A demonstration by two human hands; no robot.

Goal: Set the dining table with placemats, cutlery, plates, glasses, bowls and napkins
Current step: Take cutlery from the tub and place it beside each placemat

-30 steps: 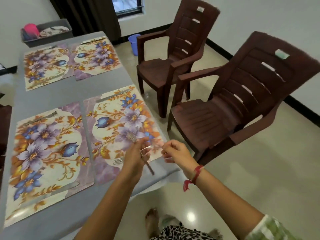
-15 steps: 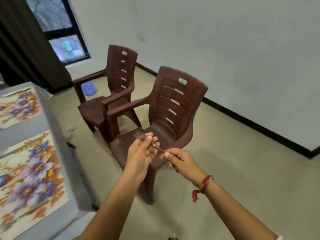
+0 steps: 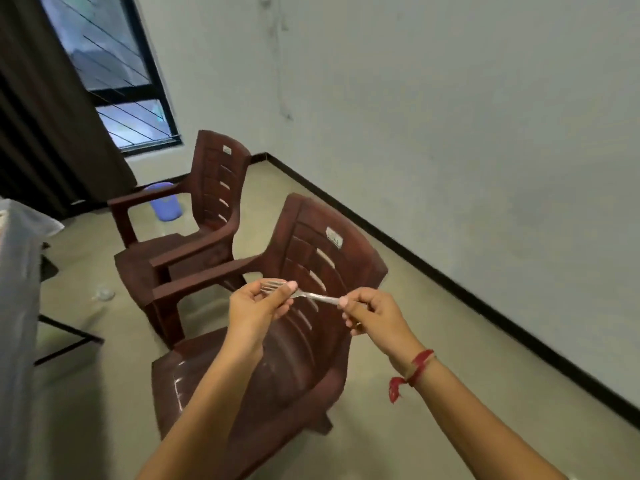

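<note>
Currently the fork (image 3: 313, 296) is in mid-air above the near chair (image 3: 263, 372), spanned between both hands. The left hand (image 3: 258, 306) has its fingers curled round the tine end, with one fingertip laid along the neck. The right hand (image 3: 375, 315) pinches the handle between thumb and curled fingers. The fork looks like a light, stiff, smooth metal piece, probably slippery in a loose hold, so the handle is the better place to grip, well back from the prongs. It is not fragile, though it would likely clatter if dropped. Beyond the near chair stands the far chair (image 3: 207, 216). A strip of the table (image 3: 17, 289) shows at the left edge, and open floor (image 3: 467, 348) runs right toward the wall (image 3: 450, 133).
</note>
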